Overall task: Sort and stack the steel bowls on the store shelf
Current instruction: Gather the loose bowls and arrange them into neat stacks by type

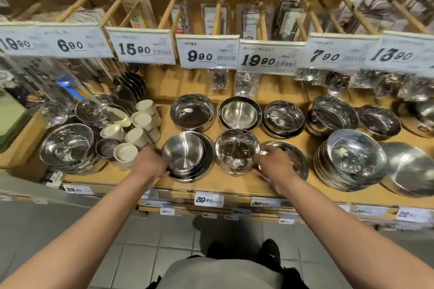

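Steel bowls stand in two rows on a wooden shelf [131,178]. My left hand [150,163] grips the left side of a front stack of brushed steel bowls [185,155]. My right hand [274,164] holds the right rim of a shiny steel bowl [234,150] in the front middle, over a flat steel dish [296,157]. Behind stand a deep shiny bowl [192,111], a matte bowl in a dark rim [239,114] and a nested shiny pair [283,118].
A tall stack of steel plates with a bowl on top [352,159] stands at right, more bowls [333,115] behind it. At left are a large steel bowl [67,145] and cream cups [141,124]. Price tags [207,54] hang above the bowls.
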`<state>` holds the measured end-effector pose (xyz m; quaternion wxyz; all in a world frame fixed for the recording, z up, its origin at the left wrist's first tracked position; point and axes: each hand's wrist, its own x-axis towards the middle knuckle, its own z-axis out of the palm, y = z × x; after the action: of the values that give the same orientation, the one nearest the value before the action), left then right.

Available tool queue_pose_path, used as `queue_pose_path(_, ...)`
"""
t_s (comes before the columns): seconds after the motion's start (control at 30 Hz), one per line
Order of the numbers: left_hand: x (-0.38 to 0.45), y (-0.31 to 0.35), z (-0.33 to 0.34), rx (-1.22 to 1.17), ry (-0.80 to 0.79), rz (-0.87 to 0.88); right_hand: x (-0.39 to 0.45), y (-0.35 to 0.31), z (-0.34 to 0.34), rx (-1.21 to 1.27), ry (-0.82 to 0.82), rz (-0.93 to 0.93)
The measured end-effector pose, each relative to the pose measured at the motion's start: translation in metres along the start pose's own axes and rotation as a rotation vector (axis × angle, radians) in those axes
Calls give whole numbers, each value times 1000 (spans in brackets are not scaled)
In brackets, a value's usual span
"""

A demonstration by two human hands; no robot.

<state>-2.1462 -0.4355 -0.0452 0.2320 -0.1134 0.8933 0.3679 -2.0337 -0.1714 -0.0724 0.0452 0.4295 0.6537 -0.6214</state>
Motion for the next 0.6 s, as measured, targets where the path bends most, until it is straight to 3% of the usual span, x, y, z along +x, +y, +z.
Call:
queue_pose_path(0.07,-4,0,2,231,131,92,0,2,0,3,1,-17)
queue_pose_path(0.13,-15,9,7,279,236,225,-1,4,0,-33,13,-44)
queue_pose_path(0.2,-29,24,18,231,173,356,-1,5,0,-111,26,-71)
queue_pose_path(0.37,-42,53,63,245,-153,379,0,2,-3,28,-5,8)
queue_pose_path(0.6,-36,61,96,287,-136,412,2,2,-4,-1,44,14)
